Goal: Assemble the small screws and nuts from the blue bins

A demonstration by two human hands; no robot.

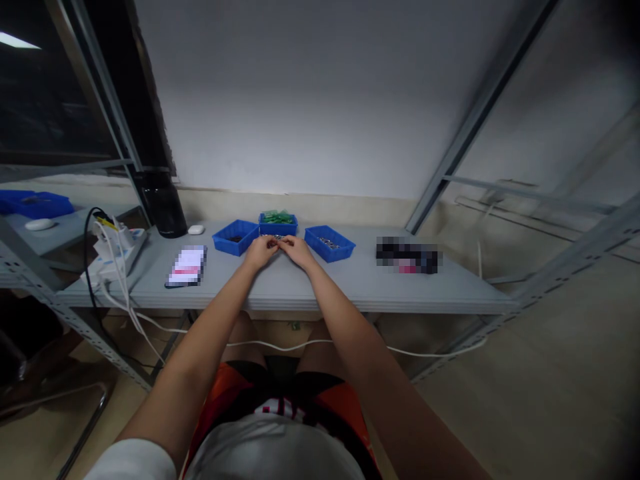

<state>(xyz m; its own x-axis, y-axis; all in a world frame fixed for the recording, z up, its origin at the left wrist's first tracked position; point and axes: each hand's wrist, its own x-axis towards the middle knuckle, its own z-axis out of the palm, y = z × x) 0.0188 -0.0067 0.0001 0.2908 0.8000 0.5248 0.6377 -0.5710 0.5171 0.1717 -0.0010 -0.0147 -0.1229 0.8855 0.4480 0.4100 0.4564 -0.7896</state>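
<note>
"Where are the small silvery parts (271, 236)?"
"Just beyond the left hand (261, 252) and right hand (297, 252), partly hidden by them."
"Are the hands together?"
"Yes, fingertips meeting above the table (280, 287); I can't tell whether they pinch a piece."
"And around them?"
"Blue trays: the left tray (226, 247) has dark pieces (234, 238), the far tray (278, 229) green pieces (277, 217), the right tray (341, 254) metallic pieces (329, 244). Farther left lies a phone (187, 266); beyond it stands a black bottle (166, 208)."

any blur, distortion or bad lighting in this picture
Head view: dim overall, one bright light strip at upper left; shelf uprights splay outward, likely wide-angle stretch; phone pixelated; detail between left hand and right hand unclear.
</note>
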